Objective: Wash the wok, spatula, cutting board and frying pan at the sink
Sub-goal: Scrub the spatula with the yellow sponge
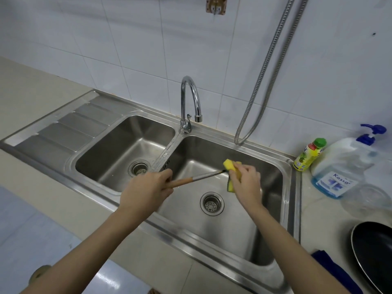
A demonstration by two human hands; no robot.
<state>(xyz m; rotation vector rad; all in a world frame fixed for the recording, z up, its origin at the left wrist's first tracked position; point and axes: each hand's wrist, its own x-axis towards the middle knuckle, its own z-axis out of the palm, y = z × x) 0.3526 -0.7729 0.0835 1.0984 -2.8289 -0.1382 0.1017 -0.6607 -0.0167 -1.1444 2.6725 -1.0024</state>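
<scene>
Left hand (146, 185) grips the wooden handle of the spatula (197, 177), held over the right basin of the double sink (290, 166). The metal shaft runs right and slightly up; its head is hidden inside a folded yellow sponge (232, 169). Right hand (247, 181) curls round the sponge, pressing it onto the spatula's end. Faucet (191, 102) stands at the divider between basins, spout over the right basin; no water visible. Frying pan (373, 255), black inside, sits on the surface at right, partly out of frame. Beside it a blue cloth (331, 266). Further back: pump soap bottle (343, 164) and small yellow bottle (309, 154), green cap. Left basin holds only its strainer (139, 168).
</scene>
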